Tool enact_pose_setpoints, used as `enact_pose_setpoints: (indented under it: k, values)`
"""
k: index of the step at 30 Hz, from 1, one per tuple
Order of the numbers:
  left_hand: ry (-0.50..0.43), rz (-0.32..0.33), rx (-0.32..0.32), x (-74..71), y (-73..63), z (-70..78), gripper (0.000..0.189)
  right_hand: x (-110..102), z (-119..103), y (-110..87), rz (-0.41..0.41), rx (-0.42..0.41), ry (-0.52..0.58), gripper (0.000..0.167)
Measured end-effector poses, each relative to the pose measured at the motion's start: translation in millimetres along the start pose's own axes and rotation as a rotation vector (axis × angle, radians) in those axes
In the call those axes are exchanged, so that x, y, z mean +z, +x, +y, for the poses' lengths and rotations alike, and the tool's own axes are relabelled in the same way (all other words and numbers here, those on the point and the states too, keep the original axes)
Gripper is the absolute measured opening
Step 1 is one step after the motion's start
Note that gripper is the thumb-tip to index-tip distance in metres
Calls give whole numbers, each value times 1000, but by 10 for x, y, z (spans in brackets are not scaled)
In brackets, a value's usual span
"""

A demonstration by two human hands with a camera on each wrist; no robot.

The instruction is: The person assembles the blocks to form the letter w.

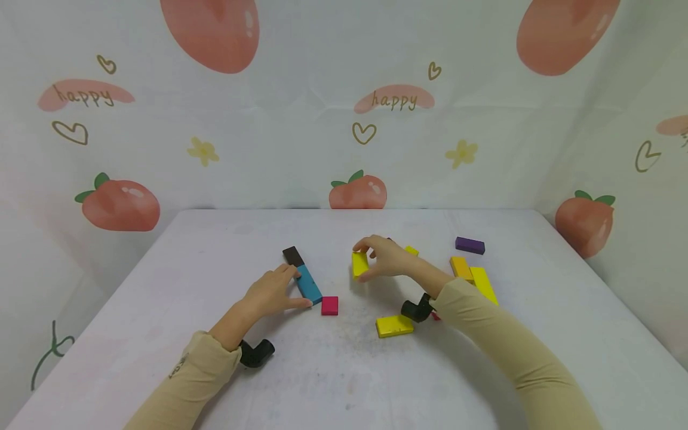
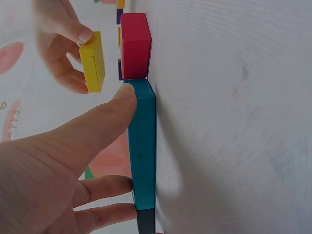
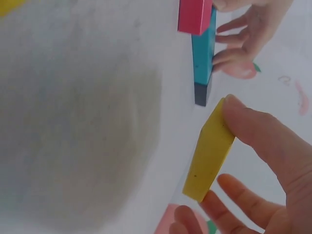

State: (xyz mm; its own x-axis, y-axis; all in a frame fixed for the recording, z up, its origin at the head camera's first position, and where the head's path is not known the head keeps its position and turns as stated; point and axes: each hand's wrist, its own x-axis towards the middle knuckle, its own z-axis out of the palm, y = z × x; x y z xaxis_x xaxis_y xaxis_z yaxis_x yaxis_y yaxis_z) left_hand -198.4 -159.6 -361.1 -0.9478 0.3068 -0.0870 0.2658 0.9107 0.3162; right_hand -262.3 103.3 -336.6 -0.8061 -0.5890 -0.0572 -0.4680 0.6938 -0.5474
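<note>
A row of flat blocks lies on the table: a black block (image 1: 293, 256) end to end with a blue block (image 1: 309, 285), and a red block (image 1: 330, 306) at the blue one's near end. My left hand (image 1: 271, 291) rests beside the blue block, its thumb touching one end and fingertips touching the side near the black block; the fingers are fairly straight. My right hand (image 1: 389, 258) holds a yellow block (image 3: 209, 151) above the table, pinched end to end between thumb and fingers, to the right of the row.
Another yellow block (image 1: 395, 326) lies in front of the right forearm. On the right are an orange-yellow block (image 1: 461, 269), a long yellow block (image 1: 484, 285) and a purple block (image 1: 470, 245). A further yellow block (image 1: 411, 251) is partly hidden behind the right hand.
</note>
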Motion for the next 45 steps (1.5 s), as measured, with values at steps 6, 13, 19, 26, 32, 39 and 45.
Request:
enact_pose_setpoints:
  k: [6,13,19,26,32,39,45]
  values:
    - [2,-4,-5,0,7,3,63,46,-71,28,-19,61,17,59]
    - [6,-9,-18,0,12,9,64,104,-162,49,-38,122,11,59]
    - [7,-6,-15,2,15,8,64,159,-193,92,-55,141,9,60]
    - [7,-5,-3,6,11,2,63,224,-208,130,-112,171,-7,60]
    - [7,-7,-9,0,10,9,63,264,-206,150,-134,193,-25,59]
    - [9,0,3,-6,1,12,63,278,-241,139,-145,185,-46,58]
    - [13,4,6,-6,2,14,63,292,-269,129,-149,192,-53,57]
